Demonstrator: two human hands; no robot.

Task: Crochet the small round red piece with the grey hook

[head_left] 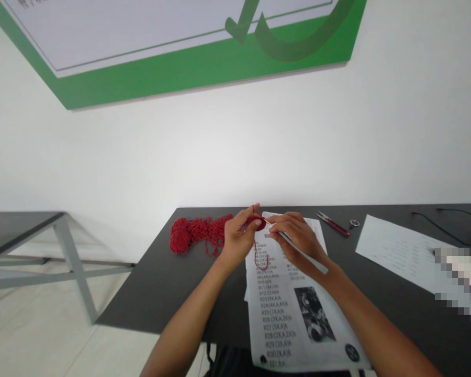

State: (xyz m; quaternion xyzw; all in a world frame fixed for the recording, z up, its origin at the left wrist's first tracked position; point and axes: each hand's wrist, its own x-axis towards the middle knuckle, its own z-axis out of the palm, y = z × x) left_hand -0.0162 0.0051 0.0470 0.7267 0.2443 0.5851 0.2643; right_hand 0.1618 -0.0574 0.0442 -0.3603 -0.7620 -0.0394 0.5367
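Note:
My left hand [239, 230] pinches a small piece of red crochet work [260, 222], with red yarn looped over its raised index finger. In my right hand [297, 235] is a crochet hook [304, 255] with a pale grey handle, gripped like a pen. Its thin metal tip reaches the edge of the crochet piece. A loose red yarn tail [262, 267] hangs below my left hand over the printed pattern sheet [275, 319]. To the left of that hand, a heap of red yarn [198, 234] lies on the dark table, tightly bundled at its left end.
Right of the sheet on the dark table [188, 293] lie red-handled thread snips [333, 223] and a small metal ring [354, 224]. Farther right are another paper [396, 254] and black glasses temples [441, 229]. A second table [19, 230] stands at left; a white wall rises behind.

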